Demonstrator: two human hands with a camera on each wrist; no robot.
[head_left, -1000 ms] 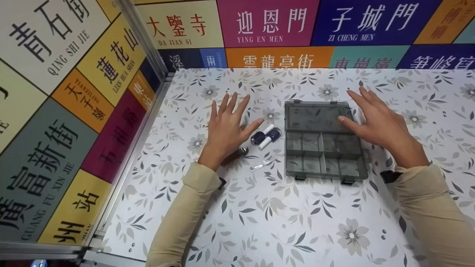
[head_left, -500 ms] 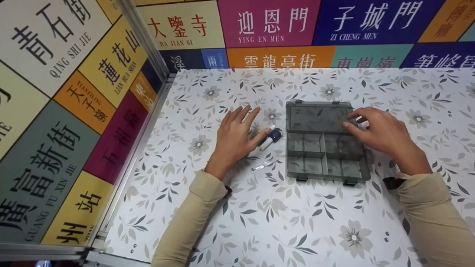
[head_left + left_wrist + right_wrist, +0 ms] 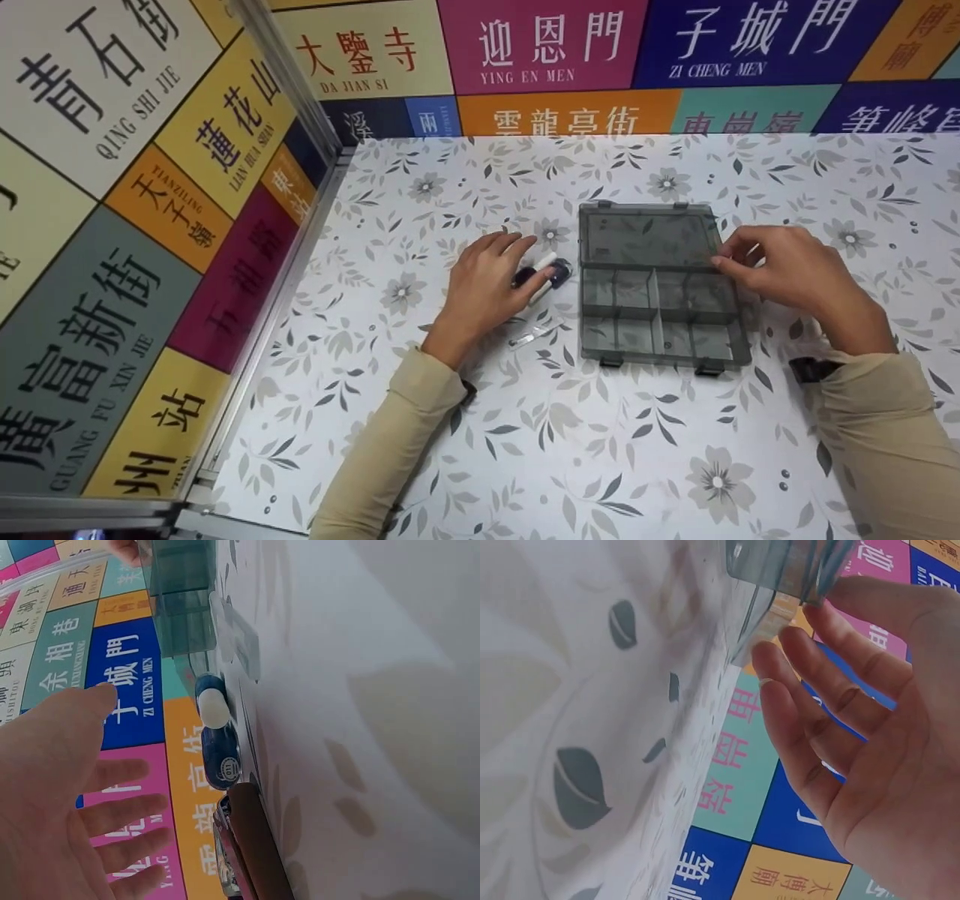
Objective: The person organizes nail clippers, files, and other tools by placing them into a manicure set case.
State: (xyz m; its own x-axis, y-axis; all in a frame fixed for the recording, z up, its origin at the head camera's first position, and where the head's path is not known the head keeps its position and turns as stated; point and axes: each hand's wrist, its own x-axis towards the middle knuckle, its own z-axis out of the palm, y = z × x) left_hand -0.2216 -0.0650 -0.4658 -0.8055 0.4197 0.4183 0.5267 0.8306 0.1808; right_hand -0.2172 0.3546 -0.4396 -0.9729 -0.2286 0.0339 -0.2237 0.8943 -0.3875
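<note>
The smoky grey compartment box (image 3: 664,285) lies on the table with bare compartments. At its right edge, my right hand (image 3: 795,262) pinches the rim between thumb and forefinger; in the right wrist view the fingertips meet at the box corner (image 3: 784,570). Loosely spread, my left hand (image 3: 487,277) hovers over two dark blue nail polish bottles (image 3: 560,274) with white caps, holding nothing. In the left wrist view the bottles (image 3: 221,754) lie below that hand, beside a brown, round-ended piece with shiny metal (image 3: 259,847), its kind unclear. A small transparent strip (image 3: 534,334) lies nearer the person.
A white tablecloth (image 3: 585,450) with grey flowers and leaves covers the table. Panels with coloured Chinese signs (image 3: 547,45) stand along the back and left. A metal frame rail (image 3: 247,337) borders the left edge.
My left hand has moved right and nearer the bottles, its fingers less spread. The right hand has come down to the box's right edge, and its thumb and forefinger have closed together there.
</note>
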